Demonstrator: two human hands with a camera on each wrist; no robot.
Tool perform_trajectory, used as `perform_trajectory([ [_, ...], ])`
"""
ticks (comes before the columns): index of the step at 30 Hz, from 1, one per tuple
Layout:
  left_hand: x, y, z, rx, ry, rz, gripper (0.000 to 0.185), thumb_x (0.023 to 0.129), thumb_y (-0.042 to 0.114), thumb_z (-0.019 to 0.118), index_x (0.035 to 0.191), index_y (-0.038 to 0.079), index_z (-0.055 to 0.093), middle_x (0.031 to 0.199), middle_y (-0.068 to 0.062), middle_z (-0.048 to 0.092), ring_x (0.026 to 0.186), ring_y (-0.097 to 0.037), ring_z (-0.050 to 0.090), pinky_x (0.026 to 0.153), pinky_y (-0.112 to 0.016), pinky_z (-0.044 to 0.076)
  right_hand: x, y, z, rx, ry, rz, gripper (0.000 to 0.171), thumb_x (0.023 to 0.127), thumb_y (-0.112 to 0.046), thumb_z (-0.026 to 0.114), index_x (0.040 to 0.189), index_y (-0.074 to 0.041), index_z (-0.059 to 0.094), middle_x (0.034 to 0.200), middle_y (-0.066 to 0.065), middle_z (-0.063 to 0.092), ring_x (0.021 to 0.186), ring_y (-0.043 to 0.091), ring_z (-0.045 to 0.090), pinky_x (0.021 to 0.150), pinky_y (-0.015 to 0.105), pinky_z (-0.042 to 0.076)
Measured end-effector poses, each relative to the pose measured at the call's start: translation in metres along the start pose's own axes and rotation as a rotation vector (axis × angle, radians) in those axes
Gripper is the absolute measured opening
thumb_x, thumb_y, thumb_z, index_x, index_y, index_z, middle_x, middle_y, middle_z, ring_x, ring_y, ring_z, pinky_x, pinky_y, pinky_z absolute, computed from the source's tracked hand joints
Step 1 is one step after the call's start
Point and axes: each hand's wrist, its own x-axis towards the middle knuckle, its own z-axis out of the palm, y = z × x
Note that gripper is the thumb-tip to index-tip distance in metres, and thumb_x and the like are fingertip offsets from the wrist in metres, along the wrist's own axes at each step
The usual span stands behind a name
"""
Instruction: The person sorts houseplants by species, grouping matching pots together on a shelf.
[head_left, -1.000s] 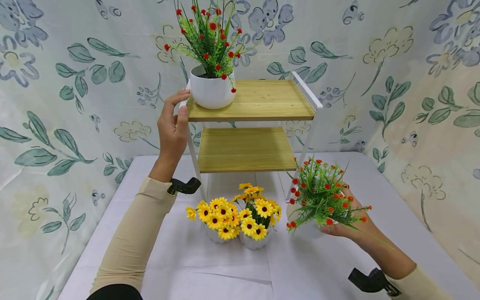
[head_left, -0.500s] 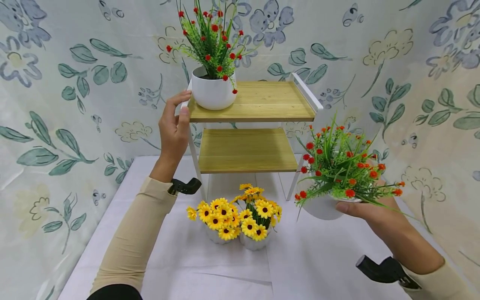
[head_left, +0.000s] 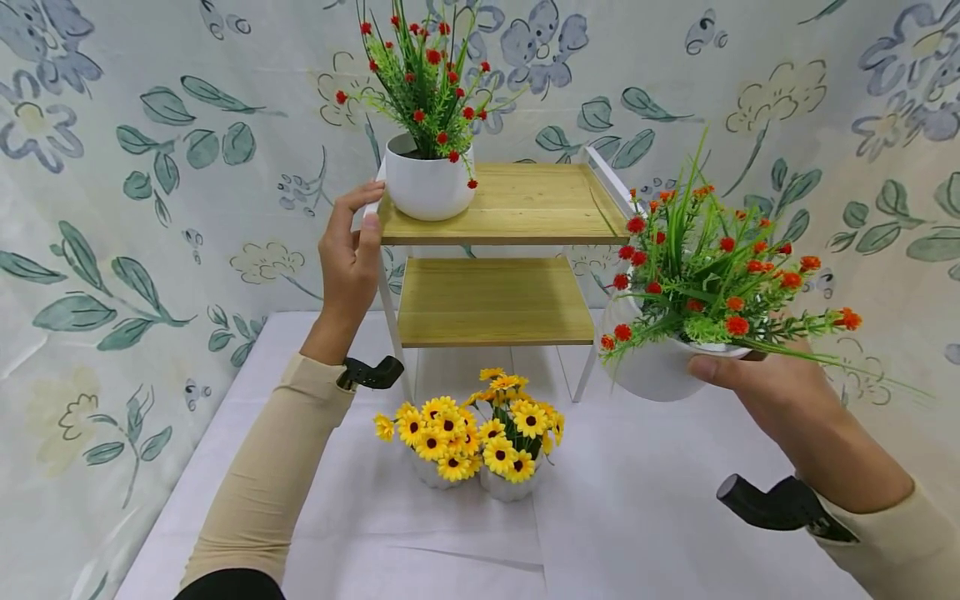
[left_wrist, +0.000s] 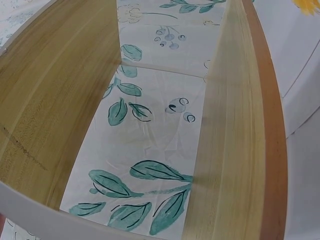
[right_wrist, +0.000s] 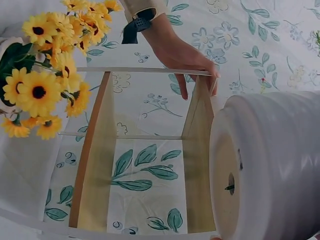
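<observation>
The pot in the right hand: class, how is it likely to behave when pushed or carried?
The pot may be slippery, since it looks smooth. Tipped over, it could roll, being round. Its long, thin leaves seem floppy, some drooping over the right hand.

Left arm (head_left: 240, 525): slanted up from the lower left of the head view, covered by a beige sleeve (head_left: 288, 433) to just below the wrist.
Left wrist (head_left: 322, 340): bared, with a black mount (head_left: 371, 372) strapped just below it and pointed right.
Left hand (head_left: 348, 258): set left of centre, in a grip; the thumb (head_left: 367, 237) is held upright, the fingers bent rightward above it.
Right arm (head_left: 900, 542): angled in from the lower right corner, likewise sleeved in beige.
Right wrist (head_left: 873, 483): bared; a second black mount (head_left: 772, 504) is worn, angled left.
Right hand (head_left: 772, 387): held in a grip right of centre; the thumb (head_left: 716, 371) is laid leftward, the other fingers are mostly hidden.
</observation>
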Motion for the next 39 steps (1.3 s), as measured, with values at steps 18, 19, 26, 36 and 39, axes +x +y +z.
perform_trajectory([
  [18, -0.001, 0.0, 0.003, -0.014, 0.019, -0.011, 0.038, 0.092, 0.012, 0.043, 0.118, -0.014, 0.053, 0.129, -0.026, 0.055, 0.129, -0.032, 0.048, 0.081, -0.017, 0.049, 0.042, -0.065, 0.017, 0.168, -0.027, -0.135, 0.071, 0.086, 0.009, 0.058, 0.146, -0.018, 0.03, 0.147, 0.005, 0.034, 0.132, 0.023, 0.036, 0.091, 0.023, 0.05],
  [19, -0.001, 0.001, 0.003, -0.011, 0.019, -0.012, 0.038, 0.092, 0.012, 0.043, 0.118, -0.014, 0.052, 0.129, -0.025, 0.055, 0.129, -0.031, 0.048, 0.082, -0.017, 0.049, 0.044, -0.068, 0.018, 0.168, -0.019, -0.124, 0.069, 0.086, 0.008, 0.058, 0.145, -0.018, 0.032, 0.147, 0.005, 0.035, 0.132, 0.022, 0.036, 0.091, 0.023, 0.05],
  [26, -0.001, 0.001, 0.001, 0.006, 0.019, -0.011, 0.039, 0.092, 0.013, 0.042, 0.119, -0.013, 0.052, 0.13, -0.024, 0.055, 0.129, -0.03, 0.048, 0.086, -0.018, 0.049, 0.066, -0.082, 0.023, 0.218, -0.014, -0.14, 0.064, 0.088, 0.003, 0.058, 0.142, -0.018, 0.032, 0.148, 0.004, 0.035, 0.135, 0.022, 0.035, 0.1, 0.028, 0.045],
  [36, -0.002, 0.001, 0.0, 0.009, 0.009, 0.002, 0.038, 0.092, 0.012, 0.042, 0.119, -0.013, 0.051, 0.131, -0.026, 0.054, 0.128, -0.032, 0.048, 0.088, -0.018, 0.048, 0.102, -0.084, 0.045, 0.163, 0.027, -0.284, 0.063, 0.08, -0.001, 0.067, 0.136, -0.009, 0.038, 0.136, 0.011, 0.046, 0.123, 0.025, 0.045, 0.101, 0.031, 0.043],
  [39, -0.002, 0.001, 0.001, -0.005, 0.014, 0.001, 0.038, 0.092, 0.012, 0.042, 0.119, -0.013, 0.052, 0.131, -0.026, 0.054, 0.128, -0.032, 0.048, 0.087, -0.018, 0.048, 0.113, -0.084, 0.049, 0.121, 0.051, -0.312, 0.064, 0.078, -0.007, 0.069, 0.133, -0.007, 0.038, 0.131, 0.012, 0.047, 0.119, 0.025, 0.047, 0.098, 0.031, 0.044],
])
